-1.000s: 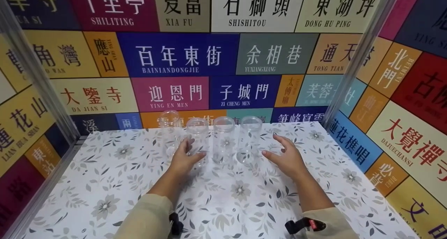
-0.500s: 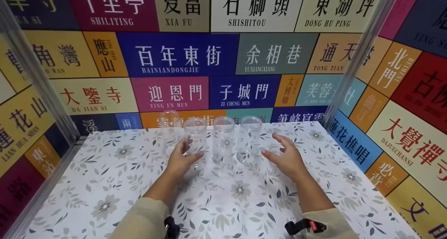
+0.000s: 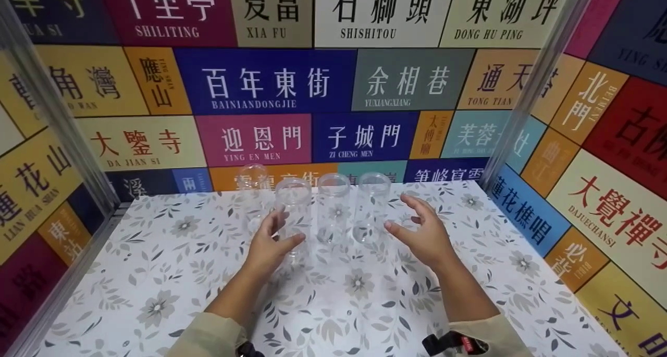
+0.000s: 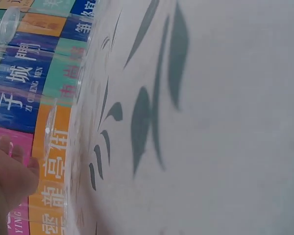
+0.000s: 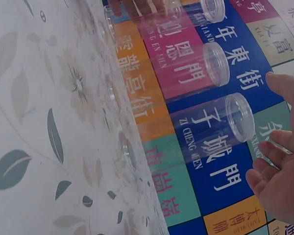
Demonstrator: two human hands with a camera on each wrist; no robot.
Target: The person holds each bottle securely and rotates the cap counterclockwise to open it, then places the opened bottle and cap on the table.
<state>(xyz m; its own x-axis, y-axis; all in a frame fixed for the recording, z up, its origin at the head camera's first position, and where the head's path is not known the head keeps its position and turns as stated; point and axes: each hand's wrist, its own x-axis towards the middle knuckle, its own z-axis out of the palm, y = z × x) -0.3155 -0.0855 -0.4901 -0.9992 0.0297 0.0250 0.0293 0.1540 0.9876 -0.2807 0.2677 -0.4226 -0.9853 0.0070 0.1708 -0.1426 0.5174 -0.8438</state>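
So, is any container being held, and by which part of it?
The left hand holds a clear container, second from the left in the head view, around the middle of its body; the right hand holds nothing.

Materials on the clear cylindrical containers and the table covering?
Clear cylindrical containers: probably glossy, rigid plastic; background lettering shows through and rims glint, but glass isn't ruled out.
Table covering: perhaps vinyl or fabric, smooth and low-sheen; flat floral print, no clear weave visible.
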